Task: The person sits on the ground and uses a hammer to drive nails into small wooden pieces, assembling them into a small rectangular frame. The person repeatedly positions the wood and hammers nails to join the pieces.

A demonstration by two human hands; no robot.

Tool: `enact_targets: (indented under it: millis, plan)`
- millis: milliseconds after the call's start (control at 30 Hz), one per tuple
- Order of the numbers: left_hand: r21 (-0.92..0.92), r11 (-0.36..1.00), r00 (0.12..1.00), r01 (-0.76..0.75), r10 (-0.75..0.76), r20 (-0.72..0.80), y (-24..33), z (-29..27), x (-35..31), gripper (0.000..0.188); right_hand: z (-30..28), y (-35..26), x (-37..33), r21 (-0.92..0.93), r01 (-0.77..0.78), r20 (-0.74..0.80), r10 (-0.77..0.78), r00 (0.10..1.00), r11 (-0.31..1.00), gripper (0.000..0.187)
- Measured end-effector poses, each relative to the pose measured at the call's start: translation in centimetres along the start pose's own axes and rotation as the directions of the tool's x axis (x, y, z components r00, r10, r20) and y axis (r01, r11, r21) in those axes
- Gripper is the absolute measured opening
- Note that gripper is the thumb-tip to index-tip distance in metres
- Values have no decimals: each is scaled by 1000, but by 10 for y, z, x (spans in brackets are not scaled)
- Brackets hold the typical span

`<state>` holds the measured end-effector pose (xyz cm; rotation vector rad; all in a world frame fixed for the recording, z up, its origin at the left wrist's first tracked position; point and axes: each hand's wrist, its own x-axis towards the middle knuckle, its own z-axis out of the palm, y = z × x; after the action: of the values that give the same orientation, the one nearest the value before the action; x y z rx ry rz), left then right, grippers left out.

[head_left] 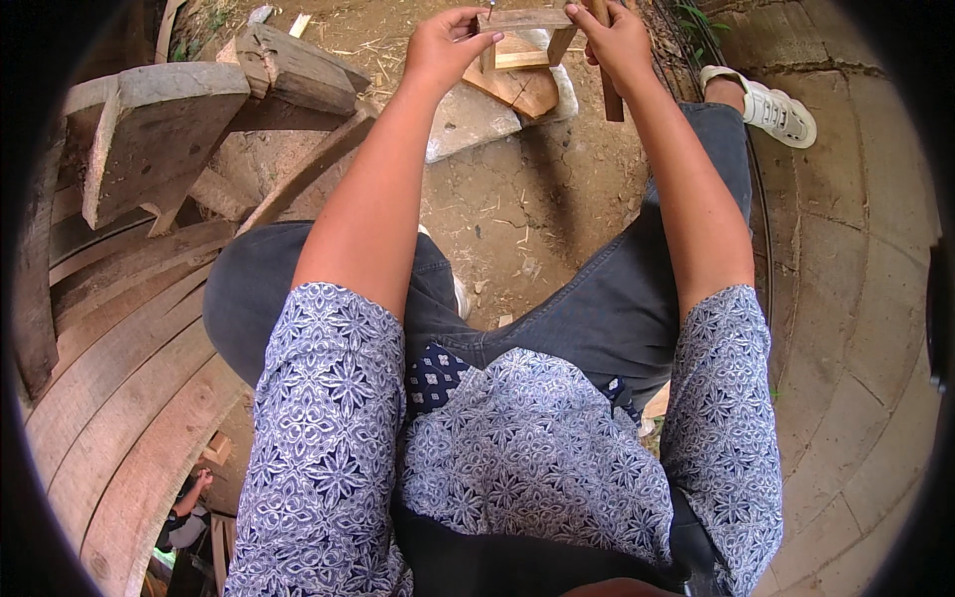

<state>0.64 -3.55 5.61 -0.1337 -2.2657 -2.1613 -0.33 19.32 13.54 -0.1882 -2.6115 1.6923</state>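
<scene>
Seemingly part-joined at top centre, the wooden assembly (530, 19) has a nail (490, 9) left to sink; the left hand (448, 45) pinches the wood beside it, the right hand (621, 48) clasps a stick (613, 102).

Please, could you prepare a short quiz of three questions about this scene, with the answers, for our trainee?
1. Which hand grips the brown wooden stick? A) left B) right C) neither
2. True or false: the small wooden frame lies on the ground, touched by no hand.
3. Fill in: in the view, the wooden block partly covers a ____ slab.

Key:
1. B; the right hand grips it.
2. False; the left hand holds its left end.
3. White.
</scene>
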Motion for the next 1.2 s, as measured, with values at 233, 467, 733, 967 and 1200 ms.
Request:
enact_targets:
  millis: [233, 467, 733, 967, 1200]
  plan:
    - [285, 958, 996, -41, 63, -70, 13, 3, -8, 42, -17, -51, -30, -75, 83, -81, -89, 993, 994, 34]
    - [330, 940, 992, -88, 113, -59, 19, 6, -10, 42, -31, -66, -104, -107, 95, 218, -70, 974, 990, 34]
    - [351, 931, 989, -104, 136, -66, 10, 2, -10, 40, -36, -98, -124, 61, 222, 98, -227, 969, 973, 30]
    - [270, 957, 991, -104, 124, -59, 2, 5, -1, 41, -33, -86, -108, -333, 301, 289, -207, 935, 893, 31]
    - [336, 940, 994, -60, 88, -69, 14, 5, -4, 42, -22, -94, -117, -219, 398, 115, -381, 917, 891, 37]
